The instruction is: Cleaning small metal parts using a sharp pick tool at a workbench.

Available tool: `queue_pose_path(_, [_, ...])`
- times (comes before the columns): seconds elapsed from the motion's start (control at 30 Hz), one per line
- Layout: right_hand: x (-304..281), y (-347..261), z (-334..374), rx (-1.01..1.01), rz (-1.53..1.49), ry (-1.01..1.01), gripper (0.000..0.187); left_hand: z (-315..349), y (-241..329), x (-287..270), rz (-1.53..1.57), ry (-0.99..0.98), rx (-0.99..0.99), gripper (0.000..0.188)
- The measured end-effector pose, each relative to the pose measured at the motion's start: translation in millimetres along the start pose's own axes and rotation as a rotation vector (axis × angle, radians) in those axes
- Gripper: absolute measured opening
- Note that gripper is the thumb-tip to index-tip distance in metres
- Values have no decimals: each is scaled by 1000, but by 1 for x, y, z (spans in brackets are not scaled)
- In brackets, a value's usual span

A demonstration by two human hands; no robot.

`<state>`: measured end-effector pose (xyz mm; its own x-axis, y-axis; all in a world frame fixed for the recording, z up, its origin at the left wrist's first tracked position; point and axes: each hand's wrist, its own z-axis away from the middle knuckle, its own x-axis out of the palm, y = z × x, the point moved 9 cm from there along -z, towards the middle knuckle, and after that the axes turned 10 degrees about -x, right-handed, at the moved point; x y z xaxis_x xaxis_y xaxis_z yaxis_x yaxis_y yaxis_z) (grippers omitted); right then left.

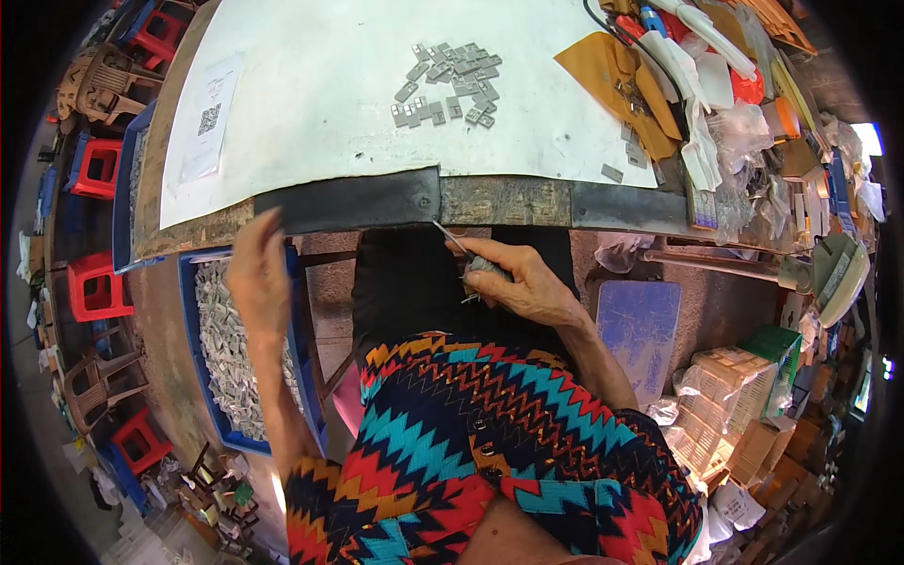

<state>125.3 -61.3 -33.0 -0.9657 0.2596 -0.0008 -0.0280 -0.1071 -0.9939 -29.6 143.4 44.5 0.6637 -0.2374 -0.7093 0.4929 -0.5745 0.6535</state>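
My right hand (524, 282) is closed round a thin metal hand tool (443, 229) with a wrapped-looking handle; its exact kind does not show. The tool's narrow tip points up and left, close to the table's dark front edge strip (348, 202). Over the upper part of a blue bin (193, 339) at the left, my left hand (258, 278) is smeared by motion, and its fingers cannot be made out. Many small grey pieces (231, 358) fill that bin. On the white sheet (311, 85) lies a loose cluster of small flat grey rectangular pieces (457, 71).
A printed paper (209, 118) lies at the sheet's left. Brown paper (603, 80), plastic bags and a black cable crowd the table's right. A lamp (836, 273) juts out at the right, above a blue stool top (638, 330) and a crate (720, 395). Red stools (99, 282) stand far left.
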Motion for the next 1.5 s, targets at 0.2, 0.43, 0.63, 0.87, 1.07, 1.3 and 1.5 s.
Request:
queue_pose_path(0.2, [-8,-2,10,19,-43,30,38,-66,119,123,150,-275,272,15])
queue_pose_path(0.43, [-17,10,15,8,12,61,38,-84,128,188,-85,-374,201,17])
queue_pose_path(0.63, [-19,8,14,37,5,42,38,-80,130,184,-193,-309,253,19])
queue_pose_path(0.87, [-25,-7,16,20,-59,70,36,-67,105,152,444,-427,-76,13])
queue_pose_path(1.07, [-50,-43,-3,-233,-286,326,33,-26,93,149,1111,-657,-367,17])
queue_pose_path(1.3, [-46,-44,-37,-201,-309,414,20,-3,96,130,1107,-615,-296,17])
queue_pose_path(1.5, [-40,-46,-40,-146,-208,404,13,6,101,122,1107,-575,-275,14])
